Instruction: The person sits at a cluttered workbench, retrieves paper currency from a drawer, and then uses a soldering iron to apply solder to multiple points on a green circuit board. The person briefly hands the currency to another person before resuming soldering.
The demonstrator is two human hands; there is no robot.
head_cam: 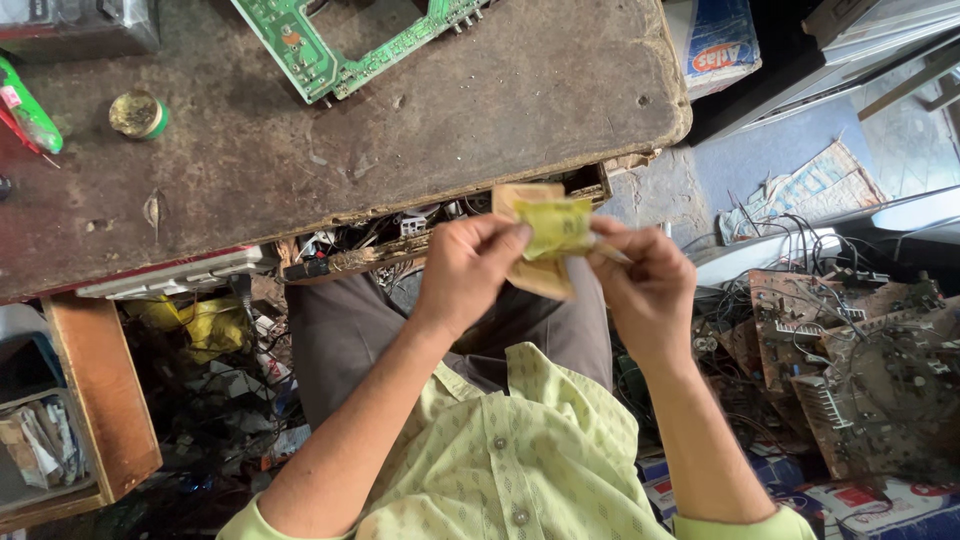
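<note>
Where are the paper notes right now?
In the head view the paper notes sit centre frame, pinched between the left hand and right hand, just below the worn wooden bench edge, above the lap.

A worn brown bench (480, 110) with a chipped, ragged front edge carries a green circuit board (330, 50) at its far side, hanging partly past the top of view. A small round tin (138, 115) stands towards the left. A green-and-red tool (25, 110) lies at the left edge.
</note>
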